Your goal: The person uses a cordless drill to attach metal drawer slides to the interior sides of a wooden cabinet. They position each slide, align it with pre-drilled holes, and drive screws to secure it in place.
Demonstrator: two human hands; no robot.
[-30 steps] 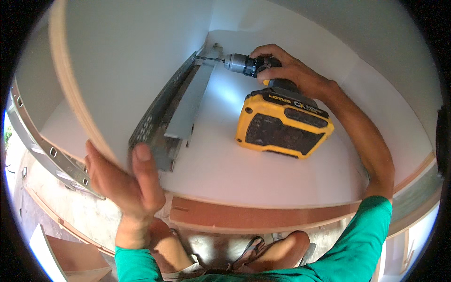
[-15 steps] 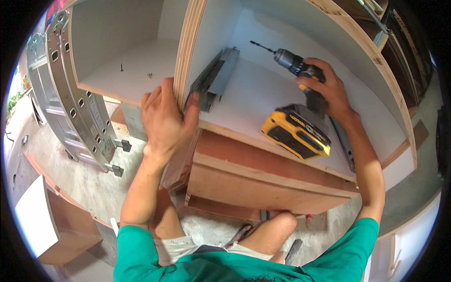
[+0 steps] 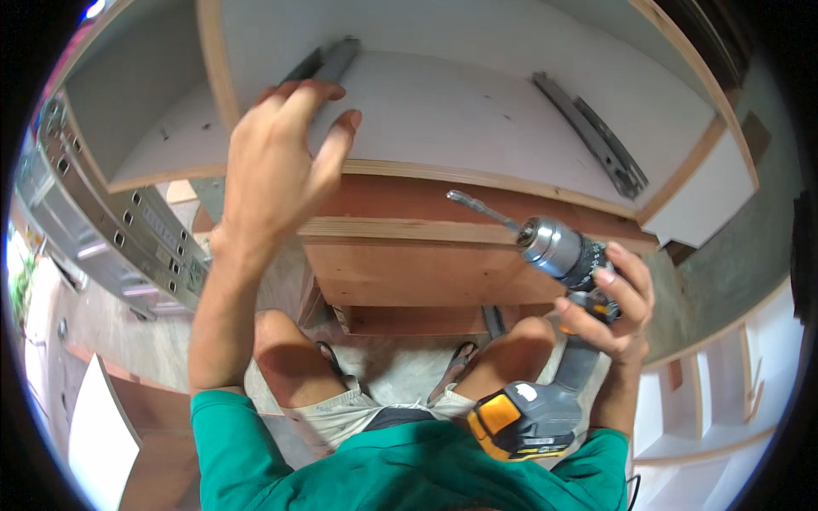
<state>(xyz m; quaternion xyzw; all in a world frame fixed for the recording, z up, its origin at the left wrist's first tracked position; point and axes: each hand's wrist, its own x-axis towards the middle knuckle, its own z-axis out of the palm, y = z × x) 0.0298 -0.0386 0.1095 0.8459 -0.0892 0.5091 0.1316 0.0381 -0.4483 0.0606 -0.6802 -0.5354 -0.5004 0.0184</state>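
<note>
My right hand [image 3: 629,311] grips a yellow-and-black cordless drill [image 3: 562,254] in front of the cabinet, its long bit [image 3: 481,208] pointing up and left. My left hand [image 3: 274,166] is raised at the cabinet's left divider, thumb apart from the fingers. It covers the near end of a grey metal drawer slide [image 3: 341,61]; whether it touches the slide I cannot tell. Another drawer slide [image 3: 592,136] lies along the right side of the white compartment. The open wooden cabinet [image 3: 443,178] has raw plywood edges.
Small screws [image 3: 165,134] are in the left compartment. A wooden drawer box [image 3: 409,272] sits below the cabinet, before my knees. A metal ladder [image 3: 111,226] leans at the left. A white-faced box [image 3: 102,426] stands lower left, and white shelving [image 3: 716,383] lower right.
The drill has come out of the compartment, down toward my body, and its bit has swung round. My left hand has left the divider's edge and reached up. My view has shifted.
</note>
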